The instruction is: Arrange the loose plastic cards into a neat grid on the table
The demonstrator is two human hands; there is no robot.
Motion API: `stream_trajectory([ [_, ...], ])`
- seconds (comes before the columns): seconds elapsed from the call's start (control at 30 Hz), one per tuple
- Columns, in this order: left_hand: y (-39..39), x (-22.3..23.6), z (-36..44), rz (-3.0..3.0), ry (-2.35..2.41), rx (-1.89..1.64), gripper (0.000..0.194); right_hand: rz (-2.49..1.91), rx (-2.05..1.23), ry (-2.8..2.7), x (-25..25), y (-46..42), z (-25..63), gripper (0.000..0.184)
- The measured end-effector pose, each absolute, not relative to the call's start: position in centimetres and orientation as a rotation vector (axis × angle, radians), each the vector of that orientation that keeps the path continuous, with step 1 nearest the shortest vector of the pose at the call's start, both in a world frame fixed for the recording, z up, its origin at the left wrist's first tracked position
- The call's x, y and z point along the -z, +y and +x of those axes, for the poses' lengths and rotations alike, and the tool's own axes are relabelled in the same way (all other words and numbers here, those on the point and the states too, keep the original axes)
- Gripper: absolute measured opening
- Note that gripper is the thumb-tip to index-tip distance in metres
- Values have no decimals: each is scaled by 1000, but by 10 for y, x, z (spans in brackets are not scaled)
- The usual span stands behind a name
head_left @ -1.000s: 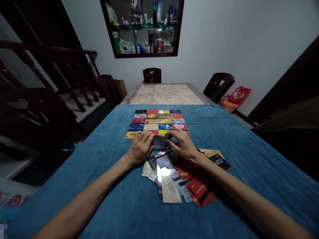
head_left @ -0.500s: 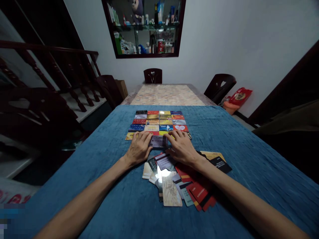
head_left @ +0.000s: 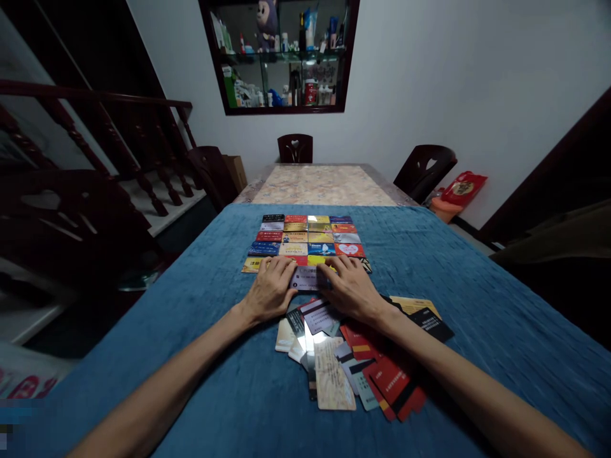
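Note:
A silver-lilac card (head_left: pixel 306 278) with dark print is gripped between my two hands, its face toward me. My left hand (head_left: pixel 271 286) has its fingers closed on the card's left end, with the thumb at the lower edge. At the other end, my right hand (head_left: pixel 354 287) curls its fingers over the card. Just beyond stand rows of colourful cards (head_left: pixel 308 236) laid edge to edge in a grid; my hands partly cover the nearest row. Below my right wrist lies a loose, overlapping pile of cards (head_left: pixel 334 375), some face down with dark stripes; my right forearm hides part of it.
A blue cloth (head_left: pixel 200 407) covers the near table, and a patterned tabletop (head_left: pixel 319 184) continues behind it. Dark wooden chairs (head_left: pixel 294 149) stand around. A stair railing (head_left: pixel 95 98) runs at left. On the wall is a display cabinet (head_left: pixel 286 111). An orange bin (head_left: pixel 443 208) sits at right.
The view has tilted slightly, so everything sits a little lower and further right. Both hands keep hold of the same card at about the same place before the grid.

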State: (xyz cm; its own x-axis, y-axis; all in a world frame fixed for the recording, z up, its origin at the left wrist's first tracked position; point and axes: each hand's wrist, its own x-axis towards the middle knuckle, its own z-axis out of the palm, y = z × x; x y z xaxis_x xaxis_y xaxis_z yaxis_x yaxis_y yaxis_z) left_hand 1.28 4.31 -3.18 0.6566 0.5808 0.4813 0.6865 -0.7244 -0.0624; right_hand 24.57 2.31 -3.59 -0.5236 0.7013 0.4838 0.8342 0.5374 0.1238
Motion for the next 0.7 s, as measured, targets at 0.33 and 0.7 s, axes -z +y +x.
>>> stream_trajectory([
  [0.33, 64, 11, -3, -2728, -1180, 575, 44, -1247, 356, -2553, 10, 55, 239, 43],
  [0.7, 118, -3, -32, -2738, -1348, 558, 42, -1277, 165, -2594, -7, 119, 210, 48],
])
